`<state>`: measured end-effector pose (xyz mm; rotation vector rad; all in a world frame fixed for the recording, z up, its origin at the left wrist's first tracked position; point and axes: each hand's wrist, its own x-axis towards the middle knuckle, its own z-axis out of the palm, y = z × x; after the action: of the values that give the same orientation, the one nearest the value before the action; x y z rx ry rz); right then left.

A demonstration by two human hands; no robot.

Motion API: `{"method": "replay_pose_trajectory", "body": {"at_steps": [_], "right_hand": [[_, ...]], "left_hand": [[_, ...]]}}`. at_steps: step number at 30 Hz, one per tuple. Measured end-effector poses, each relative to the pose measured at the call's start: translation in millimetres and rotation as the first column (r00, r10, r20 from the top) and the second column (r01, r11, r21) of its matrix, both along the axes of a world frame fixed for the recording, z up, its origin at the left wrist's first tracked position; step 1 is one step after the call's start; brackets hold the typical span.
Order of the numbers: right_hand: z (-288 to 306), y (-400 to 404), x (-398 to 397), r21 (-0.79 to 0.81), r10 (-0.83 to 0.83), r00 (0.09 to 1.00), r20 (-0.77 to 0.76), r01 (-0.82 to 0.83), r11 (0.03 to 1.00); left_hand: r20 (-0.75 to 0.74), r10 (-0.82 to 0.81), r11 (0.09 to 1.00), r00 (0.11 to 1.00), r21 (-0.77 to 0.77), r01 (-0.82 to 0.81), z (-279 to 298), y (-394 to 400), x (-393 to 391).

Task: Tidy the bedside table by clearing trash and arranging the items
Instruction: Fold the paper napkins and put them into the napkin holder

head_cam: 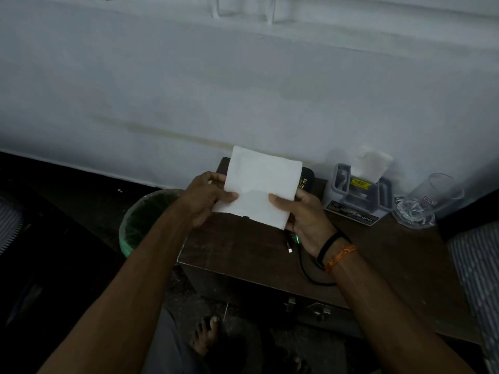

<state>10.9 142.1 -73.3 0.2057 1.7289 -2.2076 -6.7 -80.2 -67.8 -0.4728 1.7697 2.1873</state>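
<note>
A white paper tissue (259, 184) is held up flat above the dark wooden bedside table (243, 247). My left hand (208, 198) pinches its left edge and my right hand (305, 214) grips its lower right edge. Behind the tissue a black case with yellow lettering (306, 182) lies on the table, mostly hidden. A black cable with a small plug and a green light (294, 244) lies on the table under my right hand.
A tissue holder box (359, 195) with a tissue sticking out stands at the back right, a clear glass (424, 203) beside it. A bin with a green liner (145, 220) sits on the floor left of the table. A striped bed edge (475, 265) lies right.
</note>
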Motion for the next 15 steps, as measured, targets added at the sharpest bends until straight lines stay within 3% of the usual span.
{"method": "replay_pose_trajectory", "body": {"at_steps": [4, 9, 15], "right_hand": [[-5.0, 2.9, -2.3, 0.035, -0.034, 0.995, -0.098, 0.038, 0.999], [5.6, 8.3, -1.1, 0.039, -0.003, 0.994, -0.110, 0.007, 0.999], [4.8, 13.8, -10.2, -0.202, -0.028, 0.998, 0.047, 0.037, 0.979]], "left_hand": [[-0.064, -0.104, 0.994, 0.992, 0.024, 0.106, 2.7, 4.1, 2.0], [-0.137, -0.049, 0.999, 0.989, 0.011, 0.051, 2.5, 8.2, 0.8], [-0.194, -0.120, 0.990, 0.974, 0.045, 0.131, 3.2, 9.8, 1.4]]}}
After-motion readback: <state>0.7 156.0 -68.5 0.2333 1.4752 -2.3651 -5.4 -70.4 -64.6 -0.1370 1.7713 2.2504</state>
